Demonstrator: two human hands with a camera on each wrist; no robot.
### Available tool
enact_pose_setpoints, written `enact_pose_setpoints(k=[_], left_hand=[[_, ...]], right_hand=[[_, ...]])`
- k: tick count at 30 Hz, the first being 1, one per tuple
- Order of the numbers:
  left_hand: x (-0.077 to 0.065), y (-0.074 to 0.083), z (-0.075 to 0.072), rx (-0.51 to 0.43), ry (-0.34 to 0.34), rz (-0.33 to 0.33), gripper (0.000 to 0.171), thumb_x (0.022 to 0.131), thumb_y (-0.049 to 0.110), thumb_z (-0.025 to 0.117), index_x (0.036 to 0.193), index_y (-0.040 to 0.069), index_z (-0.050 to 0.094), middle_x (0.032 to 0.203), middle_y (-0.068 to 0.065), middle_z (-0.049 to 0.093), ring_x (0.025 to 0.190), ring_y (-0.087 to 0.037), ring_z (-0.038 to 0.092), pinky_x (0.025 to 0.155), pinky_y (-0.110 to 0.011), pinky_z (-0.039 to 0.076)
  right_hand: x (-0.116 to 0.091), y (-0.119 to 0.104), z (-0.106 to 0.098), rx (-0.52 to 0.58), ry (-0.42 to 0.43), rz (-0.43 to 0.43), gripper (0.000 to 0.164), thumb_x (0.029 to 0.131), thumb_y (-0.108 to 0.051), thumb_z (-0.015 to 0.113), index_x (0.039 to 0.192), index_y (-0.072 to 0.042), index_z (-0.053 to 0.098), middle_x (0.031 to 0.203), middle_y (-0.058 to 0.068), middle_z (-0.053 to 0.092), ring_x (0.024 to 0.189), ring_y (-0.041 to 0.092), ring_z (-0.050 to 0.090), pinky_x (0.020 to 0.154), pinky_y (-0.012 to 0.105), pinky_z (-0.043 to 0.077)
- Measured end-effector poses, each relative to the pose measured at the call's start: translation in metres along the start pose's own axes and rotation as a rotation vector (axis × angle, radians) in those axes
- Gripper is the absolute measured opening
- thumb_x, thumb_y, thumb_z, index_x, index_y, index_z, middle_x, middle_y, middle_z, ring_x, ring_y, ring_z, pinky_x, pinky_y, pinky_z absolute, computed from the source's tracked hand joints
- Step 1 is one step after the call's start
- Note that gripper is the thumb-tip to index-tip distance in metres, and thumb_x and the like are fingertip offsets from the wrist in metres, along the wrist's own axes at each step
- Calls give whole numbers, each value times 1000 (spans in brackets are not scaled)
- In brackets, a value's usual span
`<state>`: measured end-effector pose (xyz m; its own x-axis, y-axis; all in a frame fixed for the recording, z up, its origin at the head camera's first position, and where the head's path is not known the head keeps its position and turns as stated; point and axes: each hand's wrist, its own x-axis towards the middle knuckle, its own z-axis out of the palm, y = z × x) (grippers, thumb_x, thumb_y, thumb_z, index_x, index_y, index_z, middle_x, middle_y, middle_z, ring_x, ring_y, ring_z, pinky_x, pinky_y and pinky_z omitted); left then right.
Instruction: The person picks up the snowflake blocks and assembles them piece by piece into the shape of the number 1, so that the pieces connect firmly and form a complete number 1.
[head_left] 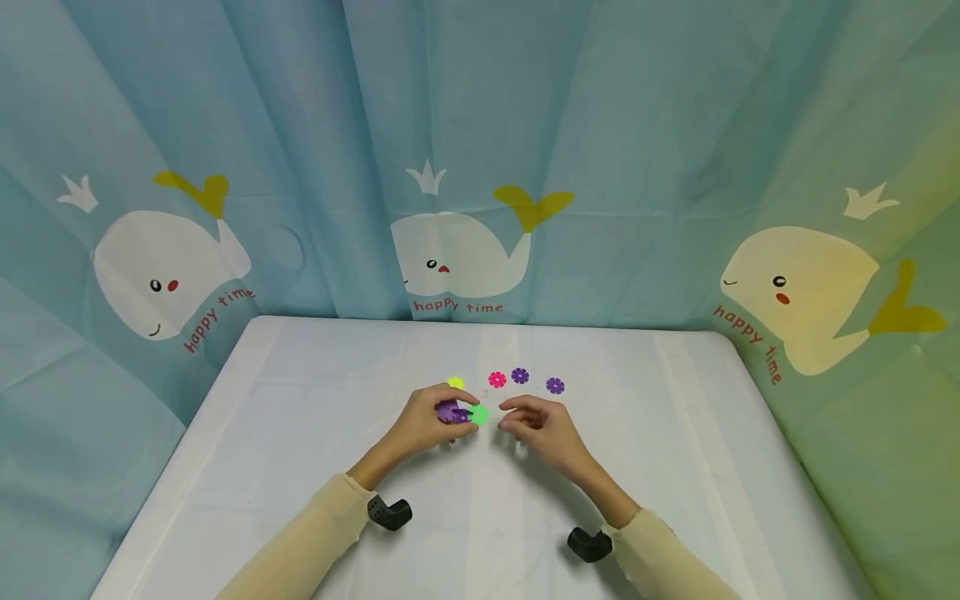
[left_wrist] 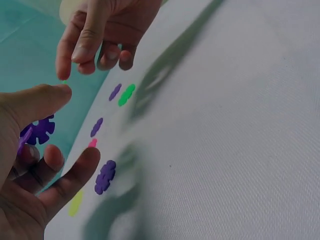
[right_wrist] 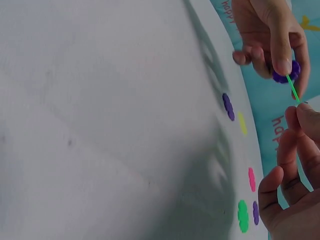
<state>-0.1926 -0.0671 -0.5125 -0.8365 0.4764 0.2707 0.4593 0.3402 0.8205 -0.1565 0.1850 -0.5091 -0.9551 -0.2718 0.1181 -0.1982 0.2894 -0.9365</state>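
Green disc (head_left: 479,415) and purple discs (head_left: 447,411); in left hand (head_left: 422,420), grip pinched; right hand (head_left: 553,432), grip parted, seemingly empty

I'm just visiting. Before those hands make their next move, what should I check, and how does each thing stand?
1. Left hand pinches the green disc: ok.
2. Purple pieces are in that hand too: ok.
3. Green disc joined to the purple pieces: cannot tell, fingers hide any joint.
4. Right hand apart from the green disc: ok, the head view shows a gap.
5. Pink disc lies on the table: ok.
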Motion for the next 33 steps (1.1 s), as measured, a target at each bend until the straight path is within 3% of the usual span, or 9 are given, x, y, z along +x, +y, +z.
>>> enact_pose_setpoints(k=[7, 15, 21, 28, 33], left_hand=[[0, -1, -2, 33, 24, -28, 34, 79, 17, 90, 110, 17, 77, 101, -6, 66, 92, -14, 61, 83, -30, 53], [-3, -3, -4, 44, 6, -44, 33, 81, 15, 89, 111, 16, 75, 113, 1, 72, 108, -18, 66, 94, -36, 53], [-4, -6, -7, 2, -16, -85, 35, 82, 14, 87, 114, 14, 73, 106, 1, 74, 101, -14, 69, 92, -32, 54], [-4, -7, -8, -7, 2, -51, 34, 82, 13, 87, 113, 13, 72, 101, 1, 74, 96, -14, 69, 88, -31, 55], [-4, -7, -10, -8, 7, -58, 33, 82, 12, 87, 111, 12, 72, 99, 1, 73, 94, -14, 68, 87, -31, 54]], right_hand=[[-2, 6, -13, -59, 22, 2, 27, 93, -11, 77, 116, 2, 72, 91, 8, 77, 78, 39, 70, 66, 27, 54], [-3, 16, -32, -184, 70, 22, 23, 91, -8, 78, 113, -3, 74, 88, 5, 74, 76, 30, 69, 64, 25, 51], [0, 21, -42, -284, 95, 6, 21, 91, -6, 78, 112, -4, 75, 89, 2, 73, 75, 18, 65, 63, 26, 51], [6, 25, -46, -356, 51, 29, 26, 89, -2, 78, 114, -2, 74, 98, 8, 73, 69, 15, 58, 59, 25, 49], [10, 28, -45, -433, 15, 23, 30, 88, -3, 80, 117, -3, 73, 104, 11, 71, 76, 17, 56, 66, 27, 48]])
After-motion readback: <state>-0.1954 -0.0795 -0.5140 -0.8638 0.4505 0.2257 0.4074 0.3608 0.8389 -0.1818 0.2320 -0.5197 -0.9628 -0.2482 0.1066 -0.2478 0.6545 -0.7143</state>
